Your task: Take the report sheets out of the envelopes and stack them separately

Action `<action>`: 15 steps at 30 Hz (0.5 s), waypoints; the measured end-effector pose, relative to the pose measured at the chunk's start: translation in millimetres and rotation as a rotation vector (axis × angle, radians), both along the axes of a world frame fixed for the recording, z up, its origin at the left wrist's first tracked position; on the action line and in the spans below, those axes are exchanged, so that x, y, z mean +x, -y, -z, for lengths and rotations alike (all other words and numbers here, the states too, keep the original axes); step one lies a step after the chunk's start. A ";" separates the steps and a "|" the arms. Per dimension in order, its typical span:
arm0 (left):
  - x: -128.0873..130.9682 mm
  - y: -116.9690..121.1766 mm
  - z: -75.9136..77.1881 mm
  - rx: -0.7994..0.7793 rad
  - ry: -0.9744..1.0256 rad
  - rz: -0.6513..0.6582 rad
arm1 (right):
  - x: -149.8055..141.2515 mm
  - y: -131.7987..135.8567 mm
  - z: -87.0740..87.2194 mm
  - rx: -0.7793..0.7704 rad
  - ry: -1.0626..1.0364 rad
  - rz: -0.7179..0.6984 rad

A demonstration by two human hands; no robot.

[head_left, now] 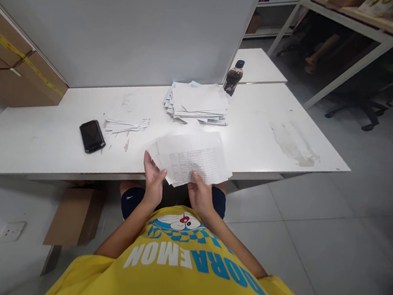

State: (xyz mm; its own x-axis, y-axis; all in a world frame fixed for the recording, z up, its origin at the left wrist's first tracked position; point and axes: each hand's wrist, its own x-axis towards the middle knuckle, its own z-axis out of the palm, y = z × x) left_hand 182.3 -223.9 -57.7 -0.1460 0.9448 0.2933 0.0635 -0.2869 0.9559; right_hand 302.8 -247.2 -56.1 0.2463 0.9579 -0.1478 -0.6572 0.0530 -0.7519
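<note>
Both my hands hold sheets of paper over the front edge of the white table. A printed grid of lines covers part of the top sheet. My left hand grips the left edge, thumb on top and fingers behind. At the lower edge, my right hand has its thumb on the print, with its fingers hidden underneath. Beyond the sheets lies a messy stack of papers. Thin paper strips are heaped to the left, beside a black handheld device.
A bottle of dark drink stands behind the stack, near the grey partition. Cardboard boxes sit at the table's left end. Another carton is below. A person's foot shows under the far desk.
</note>
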 end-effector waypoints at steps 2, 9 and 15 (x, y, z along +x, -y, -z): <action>4.7 -2.2 3.7 -0.077 0.126 0.079 | 1.6 -3.3 -1.6 0.010 0.011 -0.022; -10.9 -33.6 2.9 -0.019 0.079 0.024 | 40.8 -35.9 0.2 0.056 0.077 0.041; -39.9 -116.7 -16.2 0.193 -0.178 0.025 | 88.7 -111.0 10.2 0.189 0.650 0.127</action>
